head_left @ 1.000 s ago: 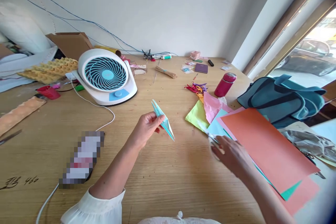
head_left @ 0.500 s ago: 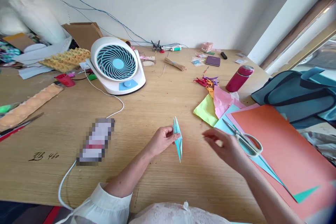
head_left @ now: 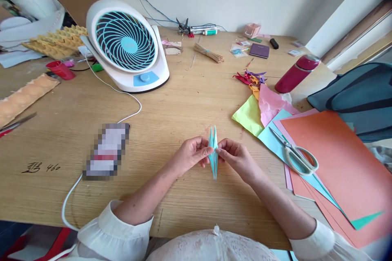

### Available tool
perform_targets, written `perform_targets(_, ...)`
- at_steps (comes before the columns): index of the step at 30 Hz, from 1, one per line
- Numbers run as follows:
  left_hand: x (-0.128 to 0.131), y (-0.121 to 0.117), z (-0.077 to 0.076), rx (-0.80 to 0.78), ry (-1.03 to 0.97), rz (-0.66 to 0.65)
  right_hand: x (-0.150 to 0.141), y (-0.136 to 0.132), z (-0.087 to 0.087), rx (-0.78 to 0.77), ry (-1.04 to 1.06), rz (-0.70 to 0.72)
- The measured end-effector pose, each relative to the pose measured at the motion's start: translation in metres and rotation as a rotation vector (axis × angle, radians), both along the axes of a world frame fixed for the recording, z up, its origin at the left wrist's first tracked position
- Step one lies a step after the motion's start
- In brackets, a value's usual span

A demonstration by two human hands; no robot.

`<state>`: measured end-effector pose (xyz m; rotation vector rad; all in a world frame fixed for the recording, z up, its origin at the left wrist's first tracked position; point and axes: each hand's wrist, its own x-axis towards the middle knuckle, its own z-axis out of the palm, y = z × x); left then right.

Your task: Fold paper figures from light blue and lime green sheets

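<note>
Two bare hands meet above a wood-grain worktop (head_left: pixel 171 118), near its front edge, holding a narrow piece of folded light-blue paper (head_left: pixel 213 167). The paper points toward and away from the wearer, with split, pointed tips at both ends. The left hand (head_left: pixel 192 155) pinches its left side between thumb and curled fingers. The right hand (head_left: pixel 235 155) pinches its right side, thumb and index finger pressed together at the middle. White gathered sleeves cover the upper part of both forearms.

To the right, scissors (head_left: pixel 301 162) with off-white handles lie over a flat light-blue sheet (head_left: pixel 272 135) and a large orange sheet (head_left: pixel 339 159), blades pointing up and left. Just beyond are a yellow-green sheet (head_left: pixel 249 115) and a crumpled pink sheet (head_left: pixel 271 104), with a small heap of red, orange and purple strips (head_left: pixel 250 78) at their far end. A dark pink flask (head_left: pixel 297 74) leans or lies nearby, I cannot tell which, and a teal bag (head_left: pixel 364 98) is at the right edge.

To the left, a phone (head_left: pixel 107 151) with a blurred-out screen lies beside a white cable (head_left: pixel 139 108). Behind it is a white fan (head_left: pixel 125 40) with light-blue blades or grille. A tied bundle of thin sticks (head_left: pixel 209 53) lies toward the back, near the middle.
</note>
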<state>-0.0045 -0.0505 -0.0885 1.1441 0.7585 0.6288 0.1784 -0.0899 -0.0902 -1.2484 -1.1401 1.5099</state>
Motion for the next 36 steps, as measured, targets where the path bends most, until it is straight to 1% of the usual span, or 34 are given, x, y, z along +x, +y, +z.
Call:
perform_targets(2, -0.001, 0.002, 0.0, -0.027, 0.031, -0.057, 0.0, -0.001, -0.002, 0.004, 0.03, -0.056)
perform_targets(3, -0.001, 0.003, 0.0, -0.025, 0.062, -0.062, 0.0, -0.001, -0.004, 0.01, 0.043, -0.075)
perform_targets(8, 0.002, 0.0, -0.005, 0.111, 0.194, 0.01, -0.001, -0.006, -0.013, 0.021, 0.074, -0.097)
perform_targets(10, 0.003, -0.002, -0.005, 0.116, 0.195, 0.007, -0.001, -0.008, -0.016, 0.024, 0.061, -0.108)
perform_targets(14, 0.001, -0.001, -0.005, 0.064, 0.106, -0.017, -0.005, -0.011, -0.02, 0.055, 0.011, -0.111)
perform_targets(21, 0.0, 0.0, -0.01, 0.194, 0.199, -0.008, -0.01, -0.017, -0.029, 0.058, 0.042, -0.088)
perform_targets(23, 0.0, -0.001, -0.01, 0.227, 0.235, 0.003, -0.01, -0.019, -0.031, 0.059, 0.051, -0.076)
perform_targets(27, 0.0, -0.002, -0.003, 0.301, 0.356, 0.021, -0.009, -0.021, -0.029, 0.046, 0.046, -0.067)
perform_targets(29, 0.0, -0.002, 0.001, 0.342, 0.406, 0.014, -0.006, -0.02, -0.025, 0.081, 0.043, -0.059)
perform_targets(33, -0.003, -0.003, 0.007, 0.379, 0.456, -0.06, 0.0, -0.016, -0.016, 0.186, 0.008, -0.116)
perform_targets(36, -0.005, -0.002, 0.01, 0.391, 0.491, -0.125, 0.003, -0.014, -0.014, 0.17, 0.015, -0.135)
